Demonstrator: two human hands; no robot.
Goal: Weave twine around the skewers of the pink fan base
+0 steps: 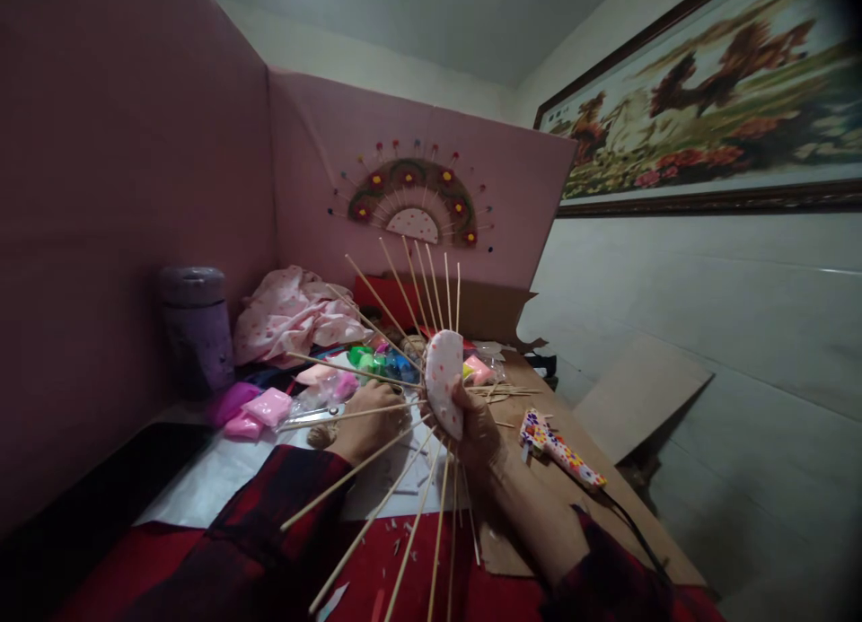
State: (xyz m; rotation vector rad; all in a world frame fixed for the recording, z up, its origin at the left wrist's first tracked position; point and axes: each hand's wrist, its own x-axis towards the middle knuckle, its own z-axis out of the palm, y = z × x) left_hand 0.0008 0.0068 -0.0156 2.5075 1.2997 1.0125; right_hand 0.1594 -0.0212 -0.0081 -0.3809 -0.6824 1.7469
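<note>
My right hand [479, 429] is closed on a half-round piece [444, 380] covered in white fabric with small red marks, the thumb lying on its face. Several thin wooden sticks [367, 411] fan out from its curved edge, upward, leftward and down toward me. Behind these sticks, my left hand [372, 417] reaches low over the tabletop, near a scissors-like metal tool [320, 416] and a ball of brown twine [323, 435]. The left fingertips are turned away, and what they touch cannot be made out.
A flowered glue gun [562, 451] lies on cardboard [512, 541] at right, near loose sticks [502, 390]. Bagged pink clay [268, 407], spotted cloth [296, 312] and a purple tumbler [195, 335] stand left. A decorated fan [410, 187] hangs on the pink panel [310, 164].
</note>
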